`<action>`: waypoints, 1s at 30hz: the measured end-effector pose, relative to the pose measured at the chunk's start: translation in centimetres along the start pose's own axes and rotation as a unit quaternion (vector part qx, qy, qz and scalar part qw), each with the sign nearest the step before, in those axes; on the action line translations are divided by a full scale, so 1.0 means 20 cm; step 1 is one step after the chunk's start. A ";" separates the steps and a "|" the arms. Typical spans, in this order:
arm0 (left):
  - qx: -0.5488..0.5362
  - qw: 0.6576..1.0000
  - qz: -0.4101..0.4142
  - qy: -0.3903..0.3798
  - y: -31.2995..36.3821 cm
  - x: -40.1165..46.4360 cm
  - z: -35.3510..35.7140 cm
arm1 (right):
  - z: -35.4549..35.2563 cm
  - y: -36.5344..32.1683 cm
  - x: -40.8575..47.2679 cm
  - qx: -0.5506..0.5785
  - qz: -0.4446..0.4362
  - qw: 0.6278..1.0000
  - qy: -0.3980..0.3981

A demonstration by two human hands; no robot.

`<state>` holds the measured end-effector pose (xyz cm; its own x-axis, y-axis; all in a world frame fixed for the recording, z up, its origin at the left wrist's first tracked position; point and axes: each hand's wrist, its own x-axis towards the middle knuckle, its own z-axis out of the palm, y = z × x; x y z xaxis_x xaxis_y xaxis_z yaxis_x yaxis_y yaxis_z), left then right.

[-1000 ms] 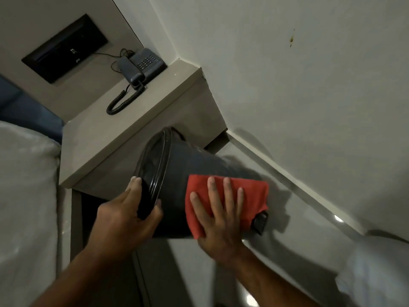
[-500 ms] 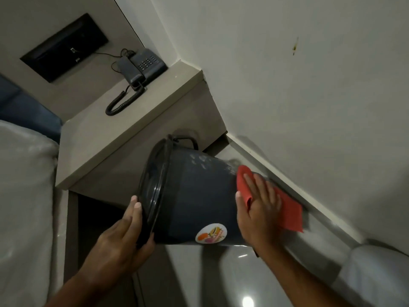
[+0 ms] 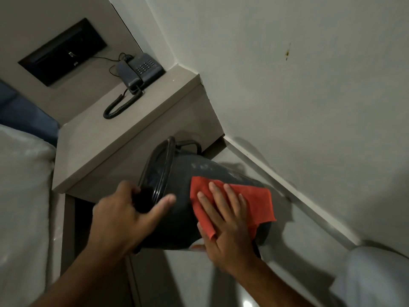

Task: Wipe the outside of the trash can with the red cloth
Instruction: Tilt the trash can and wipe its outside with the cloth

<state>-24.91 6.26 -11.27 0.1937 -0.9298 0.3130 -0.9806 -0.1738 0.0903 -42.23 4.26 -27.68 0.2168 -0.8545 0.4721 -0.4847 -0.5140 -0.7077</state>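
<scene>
The trash can [image 3: 177, 209] is lying tipped at 6 o'clock of the nightstand [image 3: 124, 138]. The left hand [image 3: 124, 216] is gripping its rim; the right hand [image 3: 225, 224], fingers spread, is pressing the red cloth [image 3: 254, 200] on its side. Pale smudges remain at 12 o'clock; the underside is probably unwiped.

Red cloth [image 3: 247, 198] on dark grey trash can [image 3: 183, 209]; black telephone [image 3: 141, 70].

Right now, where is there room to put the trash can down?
The nightstand top is bare in front of the telephone. The grey floor is bare between the trash can and the wall's baseboard. Crowded: both hands on the can, against the nightstand.
</scene>
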 end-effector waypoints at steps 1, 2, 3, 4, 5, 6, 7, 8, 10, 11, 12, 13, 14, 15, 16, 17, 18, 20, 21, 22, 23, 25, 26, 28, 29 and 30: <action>0.043 0.998 -0.029 -0.031 0.03 0.07 0.01 | 0.01 0.00 -0.04 -0.002 -0.015 1.000 -0.007; 0.061 0.994 -0.053 -0.073 0.05 0.12 0.02 | 0.02 0.01 -0.08 -0.004 -0.027 1.000 -0.012; 0.056 0.989 -0.076 -0.115 0.07 0.17 0.02 | 0.03 0.02 -0.12 -0.007 -0.034 0.999 -0.016; 0.042 0.983 -0.096 -0.148 0.07 0.21 0.02 | 0.03 0.03 -0.15 -0.013 -0.036 0.999 -0.019; 0.030 0.980 -0.104 -0.167 0.07 0.22 0.02 | 0.04 0.03 -0.18 -0.016 -0.036 0.999 -0.022; 0.032 0.980 -0.093 -0.172 0.07 0.21 0.01 | 0.05 0.04 -0.21 -0.017 -0.032 0.999 -0.022; 0.040 0.983 -0.063 -0.167 0.06 0.18 0.00 | 0.06 0.04 -0.23 -0.015 -0.018 1.000 -0.017; 0.048 0.986 -0.021 -0.157 0.05 0.14 -0.01 | 0.07 0.03 -0.23 -0.012 0.007 1.000 -0.005; 0.047 0.986 0.051 -0.149 0.02 0.01 -0.03 | 0.07 0.01 -0.19 0.016 0.088 0.996 0.016; 0.044 0.983 0.077 -0.159 0.00 -0.06 -0.04 | 0.06 0.00 -0.15 0.038 0.125 0.991 0.025; 0.051 0.979 0.103 -0.168 -0.02 -0.13 -0.05 | 0.06 0.00 -0.10 0.057 0.150 0.986 0.034; 0.074 0.974 0.133 -0.168 -0.03 -0.19 -0.05 | 0.06 -0.01 -0.04 0.079 0.161 0.983 0.039; 0.108 0.968 0.163 -0.159 -0.05 -0.22 -0.04 | 0.07 -0.04 0.02 0.110 0.164 0.980 0.038; 0.136 0.961 0.196 -0.142 -0.07 -0.24 -0.02 | 0.09 -0.08 0.06 0.152 0.167 0.973 0.037; 0.152 0.954 0.227 -0.125 -0.08 -0.24 0.00 | 0.12 -0.12 0.10 0.198 0.175 0.964 0.040; 0.159 0.949 0.244 -0.118 -0.07 -0.23 0.03 | 0.14 -0.14 0.10 0.233 0.182 0.954 0.043; 0.162 0.948 0.247 -0.121 -0.07 -0.22 0.04 | 0.18 -0.16 0.08 0.253 0.185 0.949 0.038; 0.162 0.946 0.243 -0.140 -0.09 -0.21 0.07 | 0.23 -0.15 -0.04 0.268 0.188 0.945 -0.010; 0.160 0.946 0.241 -0.146 -0.11 -0.21 0.07 | 0.25 -0.13 -0.11 0.268 0.188 0.944 -0.043; 0.157 0.948 0.233 -0.148 -0.13 -0.20 0.06 | 0.27 -0.11 -0.16 0.257 0.179 0.947 -0.073; 0.151 0.954 0.215 -0.142 -0.13 -0.19 0.06 | 0.29 -0.09 -0.20 0.236 0.162 0.954 -0.090; 0.127 0.971 0.169 -0.113 -0.11 -0.14 0.05 | 0.32 -0.11 -0.19 0.207 0.148 0.963 -0.089; 0.113 0.978 0.148 -0.096 -0.10 -0.11 0.04 | 0.31 -0.16 -0.15 0.199 0.157 0.964 -0.080; 0.072 0.990 0.104 -0.065 -0.07 -0.05 0.03 | 0.30 -0.28 -0.07 0.180 0.144 0.972 -0.041; 0.044 0.995 0.080 -0.050 -0.08 -0.04 0.02 | 0.29 -0.35 -0.05 0.173 0.117 0.978 -0.020; 0.011 0.997 0.059 -0.038 -0.09 -0.03 0.01 | 0.29 -0.39 -0.03 0.169 0.091 0.981 -0.011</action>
<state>-23.29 7.11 -11.85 0.0754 -0.9659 0.2477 -0.9970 -0.0686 0.0360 -33.68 8.47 -25.46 0.1725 -0.9337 0.3138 -0.2098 -0.3461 -0.9144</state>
